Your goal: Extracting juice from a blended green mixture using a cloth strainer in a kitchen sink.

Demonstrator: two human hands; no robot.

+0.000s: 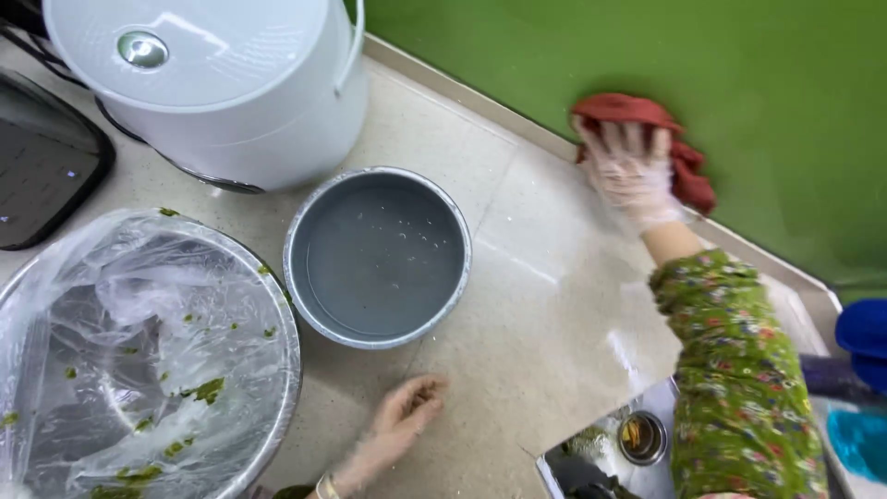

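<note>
A: Near edge first. What's the left hand [393, 430] doing?
B: Gloved, flat on the desk [545, 305], fingers loosely spread and open, holding nothing. Just left of it, a big steel bowl [268, 305] lined with clear plastic, green bits stuck inside.
A: Middle?
B: Round grey pan [374, 257], empty apart from water drops, just beyond the left hand. Sink [601, 453] corner at lower right, small metal strainer in it.
A: Right hand [633, 176]?
B: Gloved, floral sleeve, reached far out. Fingers spread over a red cloth [688, 162], pressing it where the desk meets the green wall [702, 83]. A press, not a pinch.
A: Cloth direction?
B: Under and just past the fingertips, bunched, trailing right along the wall. Right hand is on it; left is well apart.
A: Far back?
B: White round appliance [222, 83] with a shiny lid button, far left. Black flat device [42, 176] at the left edge. No labels readable. Blue things at the right edge, can't tell what.
</note>
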